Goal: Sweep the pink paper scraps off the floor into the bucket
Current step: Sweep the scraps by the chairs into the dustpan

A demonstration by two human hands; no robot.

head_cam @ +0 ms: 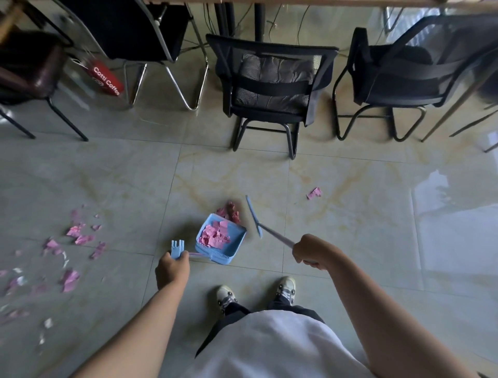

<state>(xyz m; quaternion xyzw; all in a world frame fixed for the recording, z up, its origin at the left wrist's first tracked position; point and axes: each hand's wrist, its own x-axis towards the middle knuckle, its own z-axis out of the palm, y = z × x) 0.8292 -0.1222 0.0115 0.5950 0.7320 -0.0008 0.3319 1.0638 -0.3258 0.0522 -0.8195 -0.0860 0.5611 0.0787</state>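
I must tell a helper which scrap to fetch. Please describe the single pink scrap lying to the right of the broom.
Find the middle black mesh chair. On the floor tile in front of it, right of the broom head, lies one pink scrap. It lies alone, while the other scraps are heaped at the blue dustpan or scattered far left.

- Looks like an office to me, prob. a shared work or meeting rm.
- I see a row of black mesh-back chairs (pixel 272 81) on sled-type metal legs, pushed in toward a long table (pixel 296 2) at the top edge; only its front edge shows.
- Cables (pixel 301 24) hang and trail under the table, i.e. powered gear up top, though I can't see any.
- Floor (pixel 350 189) is glossy, large marble-look tiles w/ light glare at right, typical commercial fit-out.
- Red Cotti Coffee bag (pixel 106 79) sits by chair legs at left: takeaway drink stuff, fits a workplace.
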